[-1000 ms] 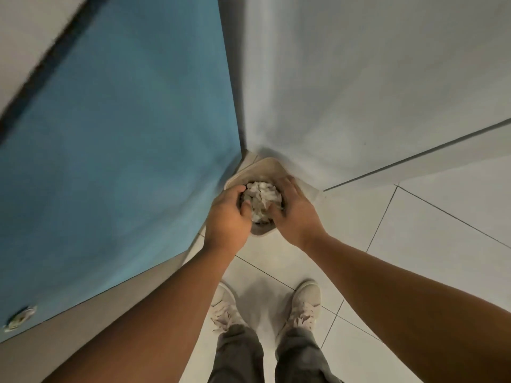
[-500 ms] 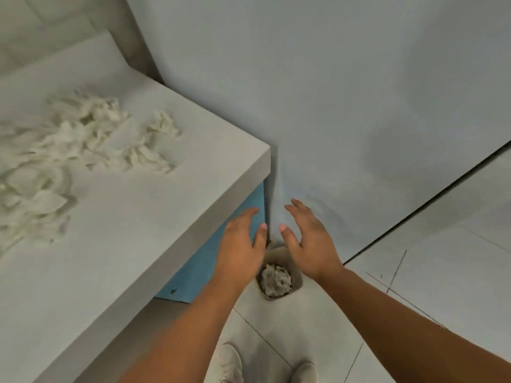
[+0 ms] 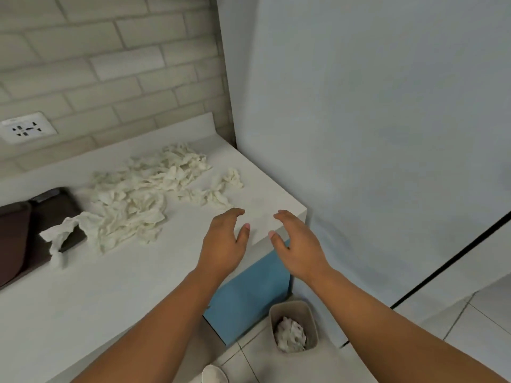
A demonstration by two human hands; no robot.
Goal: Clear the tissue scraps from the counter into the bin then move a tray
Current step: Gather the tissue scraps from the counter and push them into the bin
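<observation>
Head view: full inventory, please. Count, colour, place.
tissue scraps: many, white, piled on the counter's back half; one hangs over a tray's edge
counter: one, white, left and centre
dark trays: apparently two, brown and black, far left of the counter, partly cut off
bin: one, beige, on the floor right of the cabinet
tissue wad: one clump, white, inside the bin
cabinet front: one, blue, under the counter's end
wall socket: one, white, on the tiled wall, upper left
shoe: one in view, white, bottom edge
left hand: open, holding nothing, over the counter's corner
right hand: open, holding nothing, beside the left
</observation>
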